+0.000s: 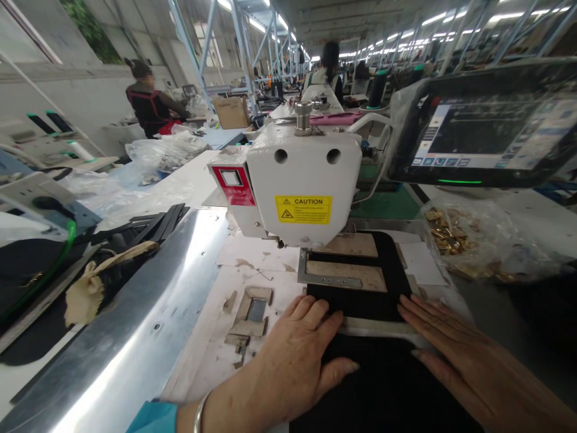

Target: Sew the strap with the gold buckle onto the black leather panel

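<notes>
A black fabric panel (356, 305) lies flat on the bed of a white sewing machine (311, 174), partly under its head. My left hand (300, 355) rests on the panel's left edge with its fingers stretched out. Across from it, my right hand (444, 331) lies flat at the right edge, fingers extended. An L-shaped metal clamp (333, 279) and brownish board strips (351, 272) sit on the panel just beyond my fingers. More black material (378, 385) spreads below my hands, towards me. Neither hand grips anything.
A control screen (487, 132) stands at right, above a plastic bag of gold-coloured metal pieces (451, 231). Left are a shiny metal plate (180, 300), black straps (153, 228) and a torn beige scrap (90, 294). A person (151, 99) works at the back left, another (329, 69) straight ahead.
</notes>
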`<state>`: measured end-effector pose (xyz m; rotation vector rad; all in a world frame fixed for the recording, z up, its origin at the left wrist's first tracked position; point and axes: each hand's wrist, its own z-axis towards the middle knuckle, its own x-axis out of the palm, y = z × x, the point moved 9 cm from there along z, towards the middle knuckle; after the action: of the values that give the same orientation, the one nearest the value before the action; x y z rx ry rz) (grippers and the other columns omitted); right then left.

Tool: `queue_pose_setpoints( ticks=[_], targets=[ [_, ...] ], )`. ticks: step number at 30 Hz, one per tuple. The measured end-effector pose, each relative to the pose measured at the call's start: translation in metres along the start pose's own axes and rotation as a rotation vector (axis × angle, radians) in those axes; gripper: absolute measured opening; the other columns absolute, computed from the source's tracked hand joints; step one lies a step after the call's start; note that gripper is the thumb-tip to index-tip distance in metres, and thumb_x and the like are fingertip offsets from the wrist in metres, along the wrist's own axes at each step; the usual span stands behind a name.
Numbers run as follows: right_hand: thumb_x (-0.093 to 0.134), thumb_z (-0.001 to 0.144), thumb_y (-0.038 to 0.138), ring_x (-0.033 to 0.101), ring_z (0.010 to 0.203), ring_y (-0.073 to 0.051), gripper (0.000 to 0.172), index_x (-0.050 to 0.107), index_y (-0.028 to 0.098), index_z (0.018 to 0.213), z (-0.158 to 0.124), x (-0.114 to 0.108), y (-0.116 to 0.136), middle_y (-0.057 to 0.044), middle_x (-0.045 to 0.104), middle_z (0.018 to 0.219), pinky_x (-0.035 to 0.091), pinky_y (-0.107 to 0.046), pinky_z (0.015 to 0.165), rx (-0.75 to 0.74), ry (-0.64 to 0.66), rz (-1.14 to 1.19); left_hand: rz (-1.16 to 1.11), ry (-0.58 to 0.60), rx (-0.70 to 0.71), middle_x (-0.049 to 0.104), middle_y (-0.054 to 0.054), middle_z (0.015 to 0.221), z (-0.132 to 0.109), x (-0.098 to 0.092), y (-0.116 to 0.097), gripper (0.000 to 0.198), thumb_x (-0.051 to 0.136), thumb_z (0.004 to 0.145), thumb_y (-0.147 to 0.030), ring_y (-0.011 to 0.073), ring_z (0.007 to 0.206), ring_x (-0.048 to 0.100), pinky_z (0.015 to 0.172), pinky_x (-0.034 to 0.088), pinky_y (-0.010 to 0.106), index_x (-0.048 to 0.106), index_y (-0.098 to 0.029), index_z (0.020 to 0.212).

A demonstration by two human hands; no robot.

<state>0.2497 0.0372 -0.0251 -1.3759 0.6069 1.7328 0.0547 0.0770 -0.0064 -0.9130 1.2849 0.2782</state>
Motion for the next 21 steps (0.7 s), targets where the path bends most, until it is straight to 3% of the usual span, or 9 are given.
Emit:
queue_pose_setpoints(
  ticks=[11, 17, 21],
  targets=[
    [0.045, 0.097, 0.025, 0.064, 0.112, -0.027, 0.029, 0.061, 0.02, 0.12, 0.014, -0.017, -0.004, -0.009, 0.067, 0.119, 0.059, -0.05, 0.09, 0.122, -0.077, 0.101, 0.031, 0.028, -0.031, 0.053, 0.01, 0.131, 0.003, 0.006, 0.001, 0.053, 0.047, 0.095, -0.052, 0.0318, 0.123, 0.044, 0.112, 0.037, 0.055, 0.051, -0.024, 0.139],
    [0.048, 0.096, 0.025, 0.047, 0.132, -0.029, 0.023, 0.065, 0.021, 0.111, 0.007, -0.011, -0.012, -0.013, 0.052, 0.141, 0.053, -0.051, 0.099, 0.17, -0.047, 0.116, 0.078, 0.025, -0.044, 0.052, 0.012, 0.137, 0.003, 0.012, 0.002, 0.051, 0.051, 0.094, -0.047, 0.0344, 0.128, 0.044, 0.112, 0.038, 0.057, 0.053, -0.024, 0.139],
    [0.052, 0.094, 0.026, 0.05, 0.13, -0.028, 0.026, 0.062, 0.021, 0.117, 0.002, -0.012, -0.008, -0.011, 0.055, 0.139, 0.054, -0.051, 0.098, 0.142, -0.032, 0.105, 0.102, 0.051, -0.04, 0.051, 0.014, 0.139, 0.002, 0.015, 0.002, 0.052, 0.053, 0.094, -0.045, 0.0356, 0.128, 0.045, 0.11, 0.041, 0.057, 0.052, -0.02, 0.139]
  ],
)
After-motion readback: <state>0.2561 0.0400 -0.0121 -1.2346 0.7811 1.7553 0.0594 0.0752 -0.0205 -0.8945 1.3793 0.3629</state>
